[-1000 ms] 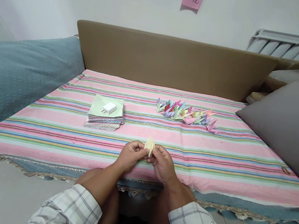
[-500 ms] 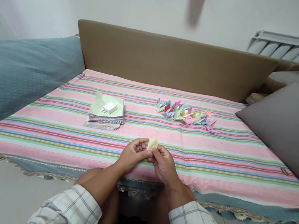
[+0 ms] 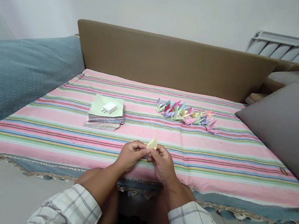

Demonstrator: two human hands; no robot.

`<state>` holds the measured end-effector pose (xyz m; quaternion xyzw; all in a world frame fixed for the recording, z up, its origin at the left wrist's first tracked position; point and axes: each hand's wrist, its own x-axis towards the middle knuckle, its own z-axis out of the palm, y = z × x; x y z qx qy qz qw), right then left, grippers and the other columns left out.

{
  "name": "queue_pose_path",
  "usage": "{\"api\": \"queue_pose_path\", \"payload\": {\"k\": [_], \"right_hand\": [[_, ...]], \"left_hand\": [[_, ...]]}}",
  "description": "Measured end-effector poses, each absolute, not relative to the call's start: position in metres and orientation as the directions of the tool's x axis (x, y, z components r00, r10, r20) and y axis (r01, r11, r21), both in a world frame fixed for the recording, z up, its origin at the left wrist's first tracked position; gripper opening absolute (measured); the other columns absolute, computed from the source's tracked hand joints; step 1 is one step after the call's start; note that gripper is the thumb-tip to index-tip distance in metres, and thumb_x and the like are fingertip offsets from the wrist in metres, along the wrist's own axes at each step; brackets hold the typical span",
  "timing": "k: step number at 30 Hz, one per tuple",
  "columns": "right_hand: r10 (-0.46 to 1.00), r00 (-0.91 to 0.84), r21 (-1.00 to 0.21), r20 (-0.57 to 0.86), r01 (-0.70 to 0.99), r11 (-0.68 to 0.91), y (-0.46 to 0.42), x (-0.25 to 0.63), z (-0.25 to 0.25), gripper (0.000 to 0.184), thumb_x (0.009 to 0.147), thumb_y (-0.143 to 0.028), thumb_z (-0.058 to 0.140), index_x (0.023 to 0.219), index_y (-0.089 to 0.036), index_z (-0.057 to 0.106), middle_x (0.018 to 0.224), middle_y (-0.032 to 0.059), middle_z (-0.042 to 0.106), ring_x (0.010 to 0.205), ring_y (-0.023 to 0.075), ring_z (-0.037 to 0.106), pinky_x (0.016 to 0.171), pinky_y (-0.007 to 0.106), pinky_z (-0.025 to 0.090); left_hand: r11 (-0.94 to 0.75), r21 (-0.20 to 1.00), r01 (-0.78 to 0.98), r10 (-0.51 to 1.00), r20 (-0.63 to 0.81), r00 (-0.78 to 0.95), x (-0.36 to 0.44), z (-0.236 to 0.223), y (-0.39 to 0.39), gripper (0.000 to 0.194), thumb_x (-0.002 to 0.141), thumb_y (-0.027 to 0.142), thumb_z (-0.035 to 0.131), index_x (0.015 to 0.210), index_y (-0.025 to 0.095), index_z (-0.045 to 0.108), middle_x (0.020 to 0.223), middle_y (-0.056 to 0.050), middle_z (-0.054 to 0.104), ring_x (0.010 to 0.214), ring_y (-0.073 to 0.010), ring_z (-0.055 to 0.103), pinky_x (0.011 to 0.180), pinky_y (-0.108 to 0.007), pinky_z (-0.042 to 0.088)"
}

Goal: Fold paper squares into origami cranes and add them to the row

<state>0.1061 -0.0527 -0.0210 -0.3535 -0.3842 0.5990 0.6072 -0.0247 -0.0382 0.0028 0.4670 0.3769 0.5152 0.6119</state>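
Nearer the person than the paper stack and off to its right, a small folded pale yellow paper is pinched between thumbs and fingers: the left hand at its lower left, the right hand at its lower right. The fingers behind it are mostly hidden, so how firmly they press is hard to say. Uneven pulling could skew a crease or tear an edge; a slack pinch might let the layers spring apart. Right of the stack, paper cranes crowd together, where a careless sleeve could bend wings. A charger lies loose atop the stack; one bump might slide it off.
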Motion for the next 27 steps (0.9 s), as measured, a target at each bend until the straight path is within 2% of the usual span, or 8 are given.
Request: {"api": "queue_pose_path", "payload": {"k": [4, 9, 15, 19, 24, 27], "right_hand": [[0.999, -0.027, -0.892, 0.047, -0.451, 0.029, -0.0524, 0.1075, -0.0230, 0.022, 0.069, -0.038, 0.073, 0.078, -0.020, 0.064, 0.063, -0.0040, 0.059, 0.055, 0.0072, 0.050, 0.055, 0.021, 0.042], [0.996, -0.090, -0.891, 0.009, -0.453, -0.033, -0.0522, 0.1110, -0.0238, 0.026, 0.066, -0.039, 0.075, 0.078, -0.018, 0.065, 0.062, -0.0032, 0.059, 0.053, 0.0079, 0.049, 0.054, 0.022, 0.042], [0.984, -0.176, -0.859, -0.009, -0.503, -0.098, -0.0515, 0.1153, -0.0217, 0.026, 0.064, -0.037, 0.077, 0.077, -0.018, 0.066, 0.061, -0.0034, 0.060, 0.051, 0.0072, 0.050, 0.053, 0.021, 0.041], [0.979, -0.202, -0.858, -0.003, -0.503, -0.107, -0.0516, 0.1159, -0.0200, 0.026, 0.064, -0.037, 0.078, 0.076, -0.018, 0.066, 0.061, -0.0036, 0.059, 0.051, 0.0071, 0.049, 0.053, 0.021, 0.040], [0.989, -0.146, -0.883, 0.012, -0.466, -0.058, -0.0512, 0.1147, -0.0223, 0.027, 0.065, -0.039, 0.077, 0.077, -0.018, 0.065, 0.063, -0.0035, 0.060, 0.052, 0.0072, 0.048, 0.054, 0.022, 0.040], [0.992, -0.129, -0.898, 0.014, -0.438, -0.044, -0.0511, 0.1148, -0.0229, 0.028, 0.064, -0.040, 0.077, 0.075, -0.018, 0.064, 0.062, -0.0032, 0.059, 0.052, 0.0076, 0.048, 0.053, 0.022, 0.039]], "left_hand": [[0.076, 0.948, -0.308, 0.982, -0.017, 0.190, -0.0251, 0.0004, -0.0383, 0.030, 0.054, 0.035, 0.082, 0.065, 0.013, 0.065, 0.065, 0.001, 0.062, 0.059, -0.0099, 0.058, 0.060, -0.022, 0.048], [0.191, 0.908, -0.373, 0.952, -0.079, 0.296, -0.0252, -0.0015, -0.0383, 0.035, 0.058, 0.040, 0.080, 0.066, 0.014, 0.059, 0.061, 0.001, 0.064, 0.055, -0.0118, 0.060, 0.060, -0.027, 0.051], [0.259, 0.890, -0.376, 0.927, -0.119, 0.355, -0.0260, 0.0042, -0.0396, 0.040, 0.055, 0.042, 0.081, 0.063, 0.013, 0.055, 0.059, 0.000, 0.064, 0.052, -0.0106, 0.060, 0.054, -0.022, 0.049], [0.246, 0.899, -0.362, 0.927, -0.110, 0.358, -0.0259, 0.0048, -0.0403, 0.041, 0.056, 0.043, 0.080, 0.064, 0.013, 0.055, 0.059, -0.001, 0.064, 0.052, -0.0111, 0.060, 0.054, -0.022, 0.049], [0.160, 0.915, -0.370, 0.960, -0.056, 0.276, -0.0254, 0.0026, -0.0392, 0.037, 0.057, 0.040, 0.081, 0.070, 0.013, 0.058, 0.059, 0.003, 0.062, 0.053, -0.0090, 0.057, 0.055, -0.023, 0.051], [0.192, 0.912, -0.363, 0.952, -0.083, 0.295, -0.0256, 0.0037, -0.0393, 0.038, 0.056, 0.041, 0.080, 0.066, 0.013, 0.057, 0.059, 0.003, 0.060, 0.054, -0.0091, 0.057, 0.056, -0.024, 0.051]]}}
